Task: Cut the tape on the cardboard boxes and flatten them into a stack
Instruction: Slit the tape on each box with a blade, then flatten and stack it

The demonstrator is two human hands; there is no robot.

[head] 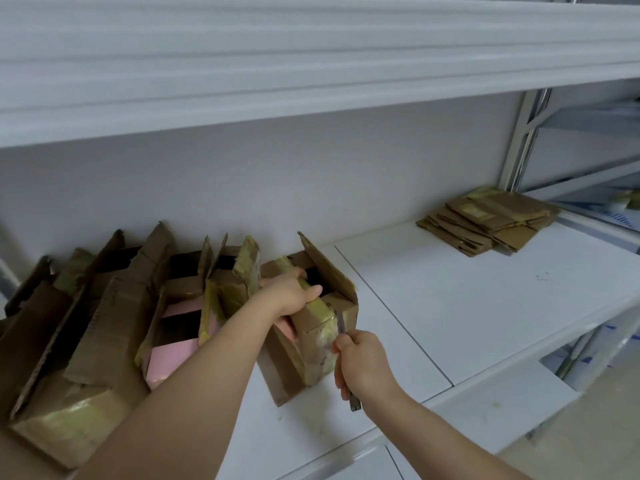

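At centre frame, the left hand (291, 296) grips the taped box (311, 320); the right hand (360, 365) holds a knife (341, 323), fingers closed, blade on the tape.

Two hands: left hand (292, 296), right hand (363, 365). One knife (341, 325). One open box (311, 327) under the hands. Open boxes at left (104, 323): about four, overlap prevents an exact count. One stack of flattened cardboard (485, 220), far right; sheets uncountable. Two shelf boards: lower shelf (485, 306), upper shelf (311, 64).
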